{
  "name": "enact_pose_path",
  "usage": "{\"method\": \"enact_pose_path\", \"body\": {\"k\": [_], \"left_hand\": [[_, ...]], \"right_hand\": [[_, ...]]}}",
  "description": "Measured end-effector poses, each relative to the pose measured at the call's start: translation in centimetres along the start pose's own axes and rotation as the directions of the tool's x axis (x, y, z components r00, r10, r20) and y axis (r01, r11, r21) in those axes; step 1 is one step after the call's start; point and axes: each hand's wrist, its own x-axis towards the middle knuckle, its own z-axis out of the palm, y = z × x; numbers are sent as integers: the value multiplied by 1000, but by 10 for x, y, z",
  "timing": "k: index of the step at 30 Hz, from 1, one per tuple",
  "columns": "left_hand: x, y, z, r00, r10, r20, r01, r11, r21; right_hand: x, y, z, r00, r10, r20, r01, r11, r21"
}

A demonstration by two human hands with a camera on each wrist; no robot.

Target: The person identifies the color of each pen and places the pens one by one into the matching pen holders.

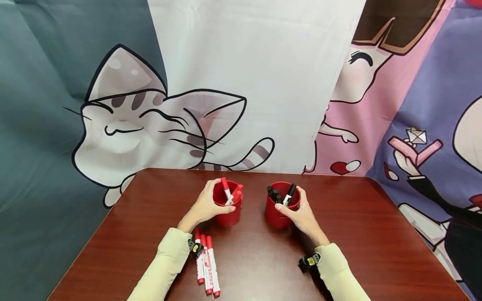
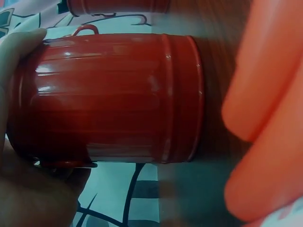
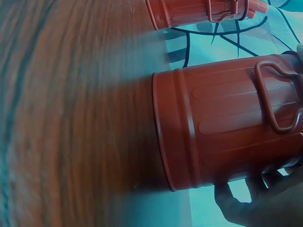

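Two small red metal buckets stand side by side on the table. My left hand (image 1: 205,205) grips the left bucket (image 1: 229,218) at its rim, thumb across the near side and fingers round the outer side. Several red-capped markers (image 1: 237,194) lean inside it. The right bucket (image 1: 275,215) holds several black-capped markers (image 1: 290,194), and my right hand (image 1: 303,215) grips its right side near the rim. In the left wrist view the ribbed bucket wall (image 2: 113,99) fills the middle. A wire handle (image 3: 270,99) hangs on the right bucket in the right wrist view.
Three white markers with red caps (image 1: 207,267) lie on the table beside my left forearm, in front of the left bucket. The brown wooden table (image 1: 248,267) ends at a cartoon-printed cloth (image 1: 241,50) behind it. A gap separates the two buckets.
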Motion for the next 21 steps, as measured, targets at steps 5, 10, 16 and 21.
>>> {"method": "enact_pose_path", "body": {"k": [5,10,16,21], "left_hand": [[2,0,0,999,-14,32,14,1000,8],[4,-2,0,999,-11,39,11,1000,-19],[3,-6,1,1000,2,-1,-2,998,-64],[1,-11,0,999,-16,-30,13,997,-79]], "right_hand": [[1,-3,-4,1000,-21,-3,21,999,-44],[-2,-18,-9,999,-46,0,46,985,-169],[-8,-42,-10,994,-76,-84,42,937,-346],[-20,-64,10,929,-281,-240,182,914,-364]]}}
